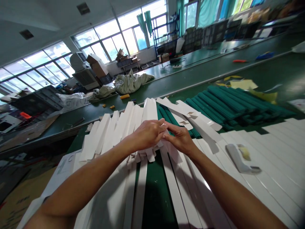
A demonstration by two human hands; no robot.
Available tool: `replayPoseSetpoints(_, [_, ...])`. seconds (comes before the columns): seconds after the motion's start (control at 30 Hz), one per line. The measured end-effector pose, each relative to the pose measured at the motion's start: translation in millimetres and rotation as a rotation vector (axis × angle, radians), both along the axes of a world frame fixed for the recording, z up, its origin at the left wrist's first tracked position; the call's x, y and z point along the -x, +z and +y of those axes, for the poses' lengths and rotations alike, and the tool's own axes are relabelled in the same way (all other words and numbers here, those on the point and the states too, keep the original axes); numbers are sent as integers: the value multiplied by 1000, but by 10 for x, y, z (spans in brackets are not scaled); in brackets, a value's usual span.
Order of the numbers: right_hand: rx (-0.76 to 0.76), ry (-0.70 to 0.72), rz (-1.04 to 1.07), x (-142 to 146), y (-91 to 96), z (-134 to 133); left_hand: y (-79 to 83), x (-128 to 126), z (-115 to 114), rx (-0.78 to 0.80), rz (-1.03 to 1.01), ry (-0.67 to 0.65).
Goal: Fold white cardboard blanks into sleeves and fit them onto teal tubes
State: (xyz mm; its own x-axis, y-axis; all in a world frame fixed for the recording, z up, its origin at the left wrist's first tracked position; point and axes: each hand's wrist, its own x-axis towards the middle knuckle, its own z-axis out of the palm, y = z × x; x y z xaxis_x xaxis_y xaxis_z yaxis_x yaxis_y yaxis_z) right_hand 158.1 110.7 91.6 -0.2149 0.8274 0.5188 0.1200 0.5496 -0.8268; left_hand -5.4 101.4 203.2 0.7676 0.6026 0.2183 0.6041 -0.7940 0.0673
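My left hand (152, 133) and my right hand (179, 137) meet at the centre of the view, fingertips pressed together. Both are closed on the end of a narrow white carton (173, 151), whose held edge is mostly hidden by the fingers. Behind and left of my hands lies a pile of long white cartons (124, 125), several with end flaps sticking out towards me. Right of my hands, flattened white cartons (200, 125) with cut-out flaps lie across dark green ribbed rods (164, 112).
A stack of green rods (228, 103) lies at right. White strips (267, 159) cover the near right, with a white tape dispenser (240, 159) on them. A grey cloth bundle (133, 82), an orange-yellow tool (124, 96) and a red-handled tool (239, 60) rest on the green conveyor (197, 74) beyond.
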Motion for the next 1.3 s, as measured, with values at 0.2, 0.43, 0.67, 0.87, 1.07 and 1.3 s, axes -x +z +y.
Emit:
replayPoseSetpoints(0.2, [26, -4, 6, -54, 9, 6, -561, 5, -88, -243, -307, 34])
replayPoseSetpoints(0.43, [57, 42, 91, -99, -119, 61, -710, -72, -76, -188, -614, -25])
replayPoseSetpoints(0.67, [103, 54, 136, -204, -111, 77, -746, -147, 15, -119, -838, 38])
replayPoseSetpoints(0.87, [117, 129, 147, -270, -140, 113, -787, -176, 54, -211, -721, -71])
replayPoseSetpoints(1.07, [113, 145, 132, -301, -72, 107, -707, -242, 102, -208, -708, -86])
replayPoseSetpoints(1.3, [5, 147, 89, -250, -73, 76, -784, -400, 134, -332, -706, -38])
